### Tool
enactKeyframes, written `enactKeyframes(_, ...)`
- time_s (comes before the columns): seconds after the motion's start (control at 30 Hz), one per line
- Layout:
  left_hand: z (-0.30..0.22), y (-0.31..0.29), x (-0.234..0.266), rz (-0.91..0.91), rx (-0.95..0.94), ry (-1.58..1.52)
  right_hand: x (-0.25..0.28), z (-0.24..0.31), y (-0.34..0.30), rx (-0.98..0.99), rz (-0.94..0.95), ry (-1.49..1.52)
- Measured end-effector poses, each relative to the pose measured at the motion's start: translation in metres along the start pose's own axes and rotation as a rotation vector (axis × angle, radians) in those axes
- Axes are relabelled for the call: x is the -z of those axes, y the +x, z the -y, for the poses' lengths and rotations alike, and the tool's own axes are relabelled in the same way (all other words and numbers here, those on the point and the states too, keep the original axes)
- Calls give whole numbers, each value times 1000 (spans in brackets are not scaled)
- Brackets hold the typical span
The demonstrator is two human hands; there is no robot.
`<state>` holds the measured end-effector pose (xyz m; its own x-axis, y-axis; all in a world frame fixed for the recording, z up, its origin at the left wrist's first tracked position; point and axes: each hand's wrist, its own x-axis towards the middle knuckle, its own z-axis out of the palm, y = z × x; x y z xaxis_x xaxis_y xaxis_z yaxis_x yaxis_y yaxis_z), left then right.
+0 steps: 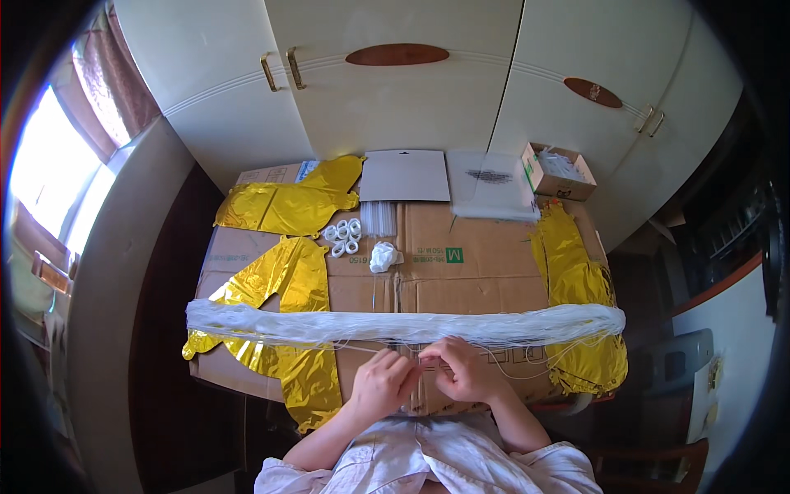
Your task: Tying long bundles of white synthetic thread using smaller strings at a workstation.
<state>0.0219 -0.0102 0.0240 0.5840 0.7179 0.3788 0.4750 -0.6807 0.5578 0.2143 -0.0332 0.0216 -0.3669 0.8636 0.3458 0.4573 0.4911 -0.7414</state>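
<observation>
A long hank of white string (403, 326) stretches from left to right over the cardboard surface, just beyond my hands. My left hand (383, 384) is closed, its thumb and fingers pinched together, and a thin strand of the string leads to it from the left. Close beside it, my right hand (462, 372) is also closed, with fingertips bent in toward the left hand's. What the right fingertips pinch is too small to make out. Loose strands curl out of the hank to the right of my right hand.
Gold foil balloons (284, 206) lie flat on the left, yellow foil pieces (576, 272) on the right. Several white ring-shaped rolls (339, 239), a crumpled white bundle (384, 257), clear tubes (378, 219), a grey card (405, 174), a clear bag (492, 193) and an open box (569, 188) sit farther back.
</observation>
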Motion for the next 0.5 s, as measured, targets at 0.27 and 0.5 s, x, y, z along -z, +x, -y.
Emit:
enactKeyframes(0.27,-41,11,2,120,-233,-432,-2,-4,18,205,260,359)
enactKeyframes(0.5,-36,6,30,302,48,-838,2,-27,11,217,379,382)
